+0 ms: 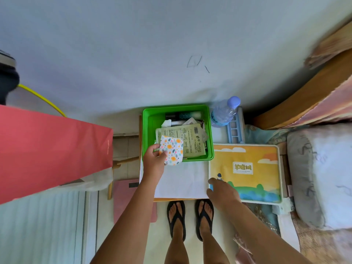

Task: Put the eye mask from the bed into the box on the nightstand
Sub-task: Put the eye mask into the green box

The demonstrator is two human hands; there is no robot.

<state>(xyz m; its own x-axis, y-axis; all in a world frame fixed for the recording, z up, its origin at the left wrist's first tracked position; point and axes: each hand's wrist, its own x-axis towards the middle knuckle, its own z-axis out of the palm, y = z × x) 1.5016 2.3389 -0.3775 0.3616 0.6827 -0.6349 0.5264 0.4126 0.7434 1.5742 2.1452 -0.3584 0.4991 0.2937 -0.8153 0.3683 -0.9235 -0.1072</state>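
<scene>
My left hand [154,161] grips a white eye mask [172,149] printed with orange flowers and dark leaves. The mask hangs over the front left corner of the green plastic box [147,119], partly above its rim. The box sits on the nightstand [181,180], whose top is covered in white, and holds paper sachets and a dark tube. My right hand [222,193] rests, fingers loosely apart and holding nothing, at the nightstand's front right, touching the edge of a yellow illustrated package [245,168].
A clear water bottle [224,111] with a blue cap lies behind the box on the right. A red paper bag [49,149] stands at the left. The bed with a grey pillow [322,172] lies at the right. My feet in black flip-flops [190,218] stand in front.
</scene>
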